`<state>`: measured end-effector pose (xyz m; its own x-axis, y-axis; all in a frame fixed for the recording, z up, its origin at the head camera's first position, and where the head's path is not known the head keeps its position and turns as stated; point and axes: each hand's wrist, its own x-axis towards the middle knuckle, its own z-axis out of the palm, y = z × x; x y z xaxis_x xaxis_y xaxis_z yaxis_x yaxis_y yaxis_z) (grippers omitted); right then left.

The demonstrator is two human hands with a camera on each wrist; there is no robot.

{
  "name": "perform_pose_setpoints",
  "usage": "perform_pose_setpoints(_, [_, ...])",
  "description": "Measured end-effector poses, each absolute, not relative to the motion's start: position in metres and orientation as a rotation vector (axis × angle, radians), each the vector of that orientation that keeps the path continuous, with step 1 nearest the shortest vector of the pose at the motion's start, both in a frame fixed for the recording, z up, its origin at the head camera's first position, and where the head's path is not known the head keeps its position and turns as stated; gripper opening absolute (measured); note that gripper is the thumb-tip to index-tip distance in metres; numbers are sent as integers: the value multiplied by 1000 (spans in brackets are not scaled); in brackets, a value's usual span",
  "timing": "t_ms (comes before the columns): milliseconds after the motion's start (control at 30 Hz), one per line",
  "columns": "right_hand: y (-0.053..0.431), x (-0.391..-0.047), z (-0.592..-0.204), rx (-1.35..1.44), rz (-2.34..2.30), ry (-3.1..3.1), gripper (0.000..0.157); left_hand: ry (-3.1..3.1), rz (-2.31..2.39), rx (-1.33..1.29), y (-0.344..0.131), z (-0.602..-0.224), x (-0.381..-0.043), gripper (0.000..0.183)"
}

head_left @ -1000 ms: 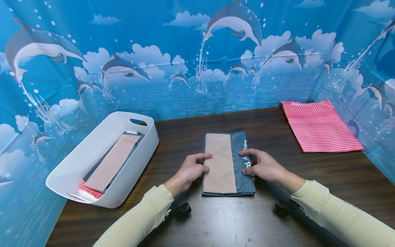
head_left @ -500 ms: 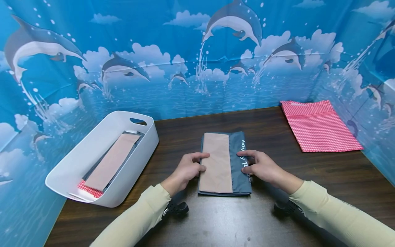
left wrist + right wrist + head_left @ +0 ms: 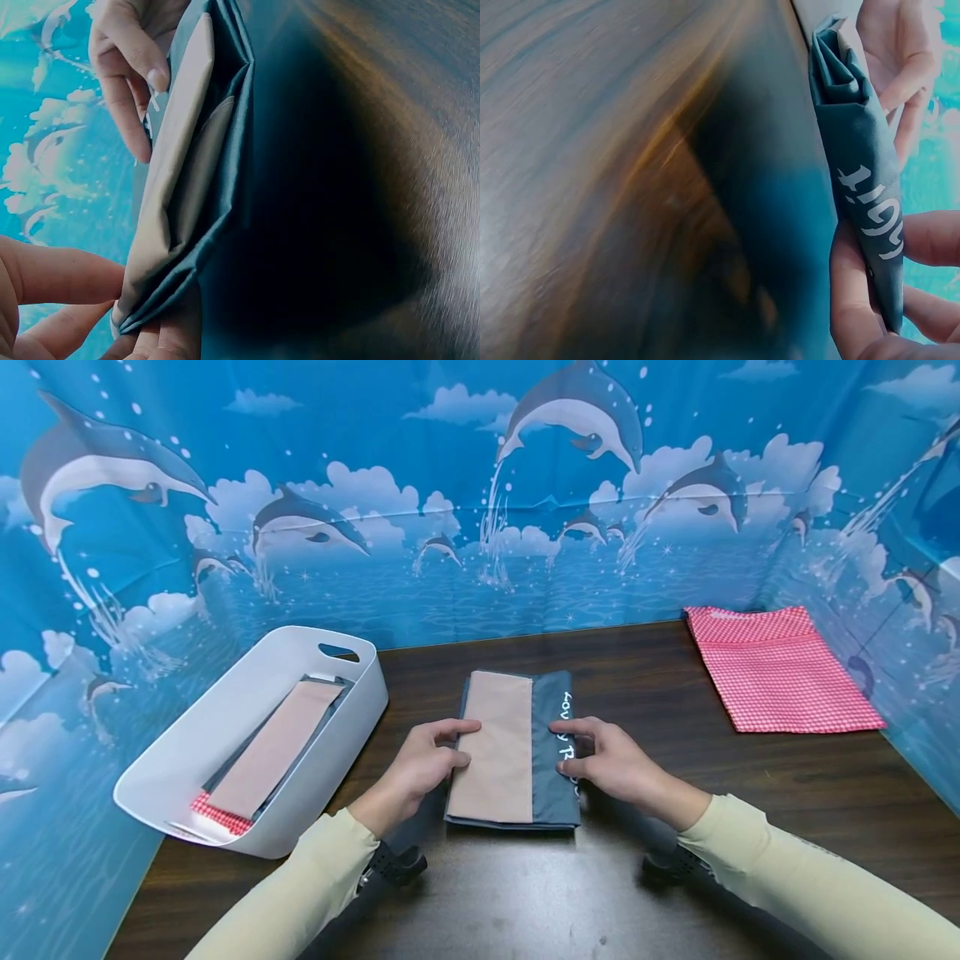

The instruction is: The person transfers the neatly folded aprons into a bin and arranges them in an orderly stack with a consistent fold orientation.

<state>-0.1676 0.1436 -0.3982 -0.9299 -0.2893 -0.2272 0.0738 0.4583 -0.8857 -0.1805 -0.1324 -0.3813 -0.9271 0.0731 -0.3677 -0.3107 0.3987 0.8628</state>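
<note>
The folded grey-and-beige cloth [image 3: 498, 752] is lying on or just above the middle of the dark table [image 3: 637, 668], which of the two I cannot tell, and its layers are gaping at the six-o'clock end, so a gentle, level hold should suit it best. The left hand [image 3: 420, 764] is pinching its nine-o'clock edge and the right hand [image 3: 615, 764] its three-o'clock edge; matched pressure would likely stop the folds slipping. Farther out, the white basket [image 3: 333, 768] is standing at nine o'clock, the red checked cloth [image 3: 783, 681] lying between two and three.
</note>
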Motion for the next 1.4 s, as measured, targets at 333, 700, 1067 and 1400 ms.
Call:
perform_pose_setpoints(333, [122, -172, -376, -241, -1531, 2336, 57, 2345, 1515, -188, -160, -347, -173, 53])
perform_pose_setpoints(700, [97, -174, -359, -387, -1517, 2377, 57, 2428, 1485, -151, -186, -323, -163, 56])
perform_pose_setpoints(1067, [65, -169, -343, -451, -1516, 2379, 60, 2491, 1489, -161, -214, -310, -154, 56])
perform_pose_setpoints(1400, [42, -170, -337, -533, -1563, 2319, 61, 2558, 1482, -251, -233, -304, -149, 55])
